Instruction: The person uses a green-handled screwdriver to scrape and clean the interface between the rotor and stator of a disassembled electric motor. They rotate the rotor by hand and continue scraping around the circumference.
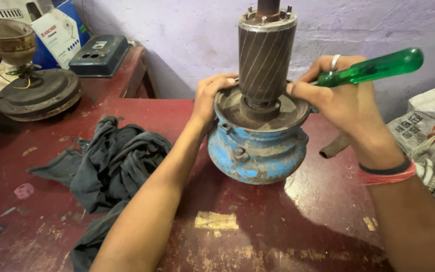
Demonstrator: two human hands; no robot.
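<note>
Head view: we lean over a red workbench (237, 226), both hands on a blue motor housing (255, 156).
Housing: mid-bench, open side up, its rotor (264, 58) standing upright from the centre, long axis vertical.
Left hand (208, 98): fingers curled over the housing's left rim, gripping it.
Right hand (341, 98): closed round a green-handled screwdriver (373, 68), handle angled up and right; tip hidden, aimed at the right rim.
Nearer hand: both touching.
Alongside: grey rag (114, 161), left.
</note>
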